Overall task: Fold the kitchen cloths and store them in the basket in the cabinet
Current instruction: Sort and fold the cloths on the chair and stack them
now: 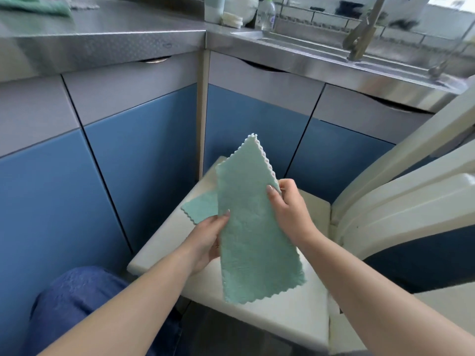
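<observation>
Both hands held one green cloth (254, 227) in the air, already doubled into a long strip. The right hand (289, 209) pinched its right edge between thumb and fingers, just below the upper corner. The left hand (208, 240) gripped the opposite edge lower down, thumb on the face and fingers curled behind. The strip hung tilted between the two grips, its scalloped lower end loose just above the white chair seat (295, 312).

Just left of the left-hand grip, a second green cloth (201, 208) lay flat on the seat, partly hidden behind the held one; whether it was folded I could not tell. Well above and to the left of the hands, a third green cloth (38, 6) sat on the steel counter (102, 39). Behind the grips stood the blue cabinet doors (144, 160), all closed, and no basket showed.

The folding step seemed in hand, about midway for this cloth. The next move likely called for bringing the short ends together to halve the strip, keeping the edges matched, then setting it down.
</observation>
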Demonstrator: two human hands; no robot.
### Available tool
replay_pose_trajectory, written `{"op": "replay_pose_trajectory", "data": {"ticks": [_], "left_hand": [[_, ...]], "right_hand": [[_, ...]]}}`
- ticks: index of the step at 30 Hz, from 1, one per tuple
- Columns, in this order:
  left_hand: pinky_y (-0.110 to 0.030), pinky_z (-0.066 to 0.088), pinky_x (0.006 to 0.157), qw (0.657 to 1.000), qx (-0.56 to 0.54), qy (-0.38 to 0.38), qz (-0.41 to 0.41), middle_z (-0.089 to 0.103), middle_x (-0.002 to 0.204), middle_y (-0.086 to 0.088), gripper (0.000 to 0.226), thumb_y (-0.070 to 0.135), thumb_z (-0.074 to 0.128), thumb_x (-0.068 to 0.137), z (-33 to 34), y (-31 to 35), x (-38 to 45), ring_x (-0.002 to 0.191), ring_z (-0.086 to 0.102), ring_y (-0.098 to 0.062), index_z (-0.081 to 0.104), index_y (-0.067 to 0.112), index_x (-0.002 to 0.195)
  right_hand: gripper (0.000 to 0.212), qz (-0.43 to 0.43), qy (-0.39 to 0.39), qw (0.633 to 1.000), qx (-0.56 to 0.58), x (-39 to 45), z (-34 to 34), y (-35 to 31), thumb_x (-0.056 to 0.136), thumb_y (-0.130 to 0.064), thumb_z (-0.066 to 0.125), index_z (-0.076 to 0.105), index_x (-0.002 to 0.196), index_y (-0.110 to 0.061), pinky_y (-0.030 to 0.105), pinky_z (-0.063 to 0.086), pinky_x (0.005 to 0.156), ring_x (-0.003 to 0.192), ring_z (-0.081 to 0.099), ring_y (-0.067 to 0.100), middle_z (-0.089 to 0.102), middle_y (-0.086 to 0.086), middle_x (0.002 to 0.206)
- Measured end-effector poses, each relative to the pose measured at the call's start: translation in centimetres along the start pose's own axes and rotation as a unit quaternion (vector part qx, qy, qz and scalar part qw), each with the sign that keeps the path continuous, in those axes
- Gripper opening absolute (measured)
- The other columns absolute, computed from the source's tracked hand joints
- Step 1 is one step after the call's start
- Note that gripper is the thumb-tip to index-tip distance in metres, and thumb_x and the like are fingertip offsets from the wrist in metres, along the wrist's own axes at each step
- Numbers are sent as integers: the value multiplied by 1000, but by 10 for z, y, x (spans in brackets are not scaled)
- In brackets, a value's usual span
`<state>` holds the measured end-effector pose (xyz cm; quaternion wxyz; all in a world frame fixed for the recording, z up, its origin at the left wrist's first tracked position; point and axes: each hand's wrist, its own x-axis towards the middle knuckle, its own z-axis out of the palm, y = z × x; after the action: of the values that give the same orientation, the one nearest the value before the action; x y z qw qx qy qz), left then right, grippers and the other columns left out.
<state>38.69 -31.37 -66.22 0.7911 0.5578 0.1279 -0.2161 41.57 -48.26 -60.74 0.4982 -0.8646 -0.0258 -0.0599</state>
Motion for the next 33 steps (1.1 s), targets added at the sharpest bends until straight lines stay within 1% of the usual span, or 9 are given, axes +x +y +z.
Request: {"op": "replay_pose_trajectory", "data": {"ticks": [5, 10, 15, 17, 19, 23, 27, 30, 33], "left_hand": [[-39, 55, 80, 997, 71, 2, 12, 67, 114, -14, 34, 9, 56, 92, 2, -17, 4, 100, 66, -29, 52, 10, 126], [-28, 53, 80, 977, 214, 7, -1, 63, 107, -13, 44, -5, 55, 89, -1, -49, 3, 95, 62, -24, 43, -1, 131], [-28, 52, 80, 939, 339, 20, 54, 60, 111, 1, 50, 4, 58, 89, -26, -54, -2, 98, 60, -14, 45, 17, 136], [-26, 47, 91, 851, 502, 12, 151, 53, 125, 8, 47, 14, 53, 90, -42, -52, -9, 109, 54, -9, 47, 26, 134], [-26, 33, 108, 724, 642, -66, 243, 35, 141, 16, 55, 30, 43, 84, -56, -53, -15, 130, 37, -6, 41, 30, 139], [-20, -5, 115, 526, 771, -196, 301, -5, 157, 8, 74, 48, 36, 82, -69, -62, -16, 144, -10, -5, 15, 26, 150], [-28, -13, 114, 439, 812, -217, 316, -8, 156, 5, 82, 49, 41, 82, -74, -68, -6, 140, -24, -5, -2, 26, 149], [-34, -1, 115, 409, 823, -198, 341, 12, 157, 1, 86, 45, 44, 76, -78, -71, 2, 143, -19, -6, 3, 26, 148], [-35, 6, 115, 415, 813, -194, 361, 28, 152, 2, 82, 45, 46, 74, -77, -75, 6, 145, -9, -8, 18, 25, 149]], "right_hand": [[19, 169, 37, 982, 71, -29, 4, 50, 96, -39, 44, 46, 97, -20, 47, 51, 83, 91, 61, 25, 60, 4, 98], [20, 273, 63, 958, 56, -67, 17, 98, 95, -31, 50, 46, 103, -14, 33, 43, 73, 86, 57, 19, 61, 9, 100], [33, 259, 21, 964, 53, -90, 3, 99, 94, -27, 54, 38, 122, -23, 25, 46, 63, 85, 58, 6, 57, -5, 104], [45, 183, -2, 982, -47, -100, -5, 102, 93, -22, 56, 38, 134, -22, 22, 43, 83, 107, 53, 8, 51, -6, 123], [51, 80, -43, 974, -209, -113, -10, 107, 92, -15, 55, 38, 140, -18, 24, 30, 106, 132, 36, 14, 39, -2, 142], [64, -125, -137, 918, -350, -134, -11, 120, 81, 2, 56, 41, 141, -16, 45, 28, 113, 139, 31, 28, 33, 8, 151], [69, -113, -269, 871, -396, -146, -14, 120, 92, -7, 35, 6, 150, -30, 31, -8, 115, 146, -5, 12, -2, -7, 158], [72, -105, -293, 857, -412, -149, -16, 126, 91, -16, 38, 0, 150, -31, 36, -7, 116, 145, -9, 10, -6, -9, 158], [84, -126, -285, 854, -417, -153, -14, 135, 83, -25, 54, 4, 150, -28, 42, -4, 115, 144, -8, 12, -7, -7, 157]]}}
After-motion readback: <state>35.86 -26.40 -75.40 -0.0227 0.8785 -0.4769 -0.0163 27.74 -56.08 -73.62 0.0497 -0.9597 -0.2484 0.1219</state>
